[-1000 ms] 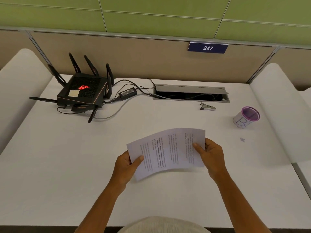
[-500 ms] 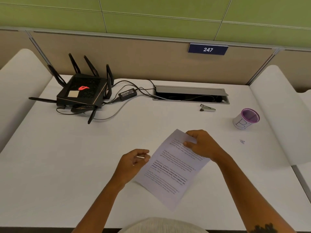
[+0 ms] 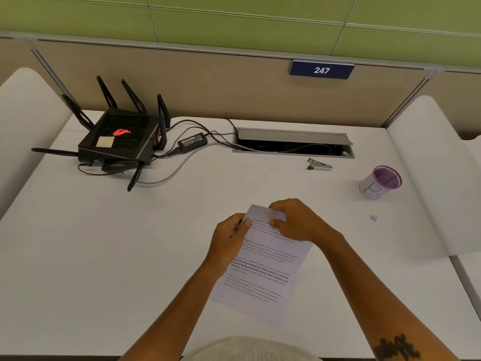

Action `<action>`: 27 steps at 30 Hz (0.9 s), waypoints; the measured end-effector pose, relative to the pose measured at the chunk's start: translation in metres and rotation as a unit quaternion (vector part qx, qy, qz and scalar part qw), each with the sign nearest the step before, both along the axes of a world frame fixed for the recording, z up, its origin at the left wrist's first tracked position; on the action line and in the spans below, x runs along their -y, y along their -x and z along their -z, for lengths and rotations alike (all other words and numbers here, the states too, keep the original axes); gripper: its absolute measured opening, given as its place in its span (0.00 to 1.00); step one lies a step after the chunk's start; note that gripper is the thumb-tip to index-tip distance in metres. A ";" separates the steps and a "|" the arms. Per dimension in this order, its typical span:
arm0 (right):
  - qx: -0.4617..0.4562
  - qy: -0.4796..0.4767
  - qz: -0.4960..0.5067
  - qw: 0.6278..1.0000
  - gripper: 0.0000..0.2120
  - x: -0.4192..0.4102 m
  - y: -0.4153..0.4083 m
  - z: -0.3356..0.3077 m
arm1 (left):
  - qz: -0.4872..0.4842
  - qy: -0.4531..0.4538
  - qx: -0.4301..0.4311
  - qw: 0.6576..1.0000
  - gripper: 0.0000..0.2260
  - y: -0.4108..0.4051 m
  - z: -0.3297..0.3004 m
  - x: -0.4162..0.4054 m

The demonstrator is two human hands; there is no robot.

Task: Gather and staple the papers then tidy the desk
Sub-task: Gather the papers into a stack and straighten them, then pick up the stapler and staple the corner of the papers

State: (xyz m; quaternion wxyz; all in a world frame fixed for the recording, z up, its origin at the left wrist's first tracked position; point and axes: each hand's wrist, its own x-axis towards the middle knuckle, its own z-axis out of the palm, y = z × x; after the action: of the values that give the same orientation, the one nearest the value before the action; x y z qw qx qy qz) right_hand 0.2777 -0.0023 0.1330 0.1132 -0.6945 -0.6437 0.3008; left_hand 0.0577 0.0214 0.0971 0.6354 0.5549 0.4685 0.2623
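The printed papers (image 3: 263, 272) lie lengthwise over the white desk (image 3: 104, 256), top end away from me. My left hand (image 3: 230, 237) pinches their upper left edge. My right hand (image 3: 296, 220) grips the top end from the right, fingers curled over the sheet. A small grey stapler (image 3: 318, 164) rests on the desk farther back, in front of the cable slot, apart from both hands. How many sheets are in the stack I cannot tell.
A black router (image 3: 119, 140) with antennas and its cables sits at the back left. An open cable slot (image 3: 292, 144) runs along the back. A purple-rimmed cup (image 3: 380, 182) stands at the right; a tiny scrap (image 3: 373, 218) lies near it.
The papers turned from crosswise to lengthwise. My right hand moved to the top end, and my left hand let go, then took the upper left edge again.
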 end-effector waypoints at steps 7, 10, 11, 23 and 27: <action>-0.030 0.019 0.003 0.999 0.08 -0.008 -0.016 0.014 | -0.047 0.020 -0.010 0.999 0.10 -0.019 0.016 -0.004; -0.088 0.017 0.061 0.994 0.14 -0.012 -0.032 0.018 | -0.071 -0.009 -0.035 0.997 0.10 -0.024 0.026 -0.007; -0.112 0.014 0.101 0.988 0.16 -0.014 -0.039 0.019 | -0.080 -0.017 -0.040 0.996 0.10 -0.023 0.029 -0.008; 0.090 -0.028 0.310 0.946 0.35 -0.085 -0.185 0.097 | -0.124 0.023 -0.070 0.990 0.09 -0.028 0.064 -0.029; 0.122 -0.002 0.294 0.948 0.37 -0.109 -0.204 0.107 | -0.120 0.030 -0.077 0.989 0.08 -0.032 0.072 -0.032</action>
State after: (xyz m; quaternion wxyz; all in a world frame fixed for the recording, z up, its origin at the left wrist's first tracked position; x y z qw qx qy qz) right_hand 0.4819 0.1065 0.0258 0.1183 -0.8841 -0.4206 0.1657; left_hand 0.0892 0.0532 0.0250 0.5779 0.4937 0.5870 0.2789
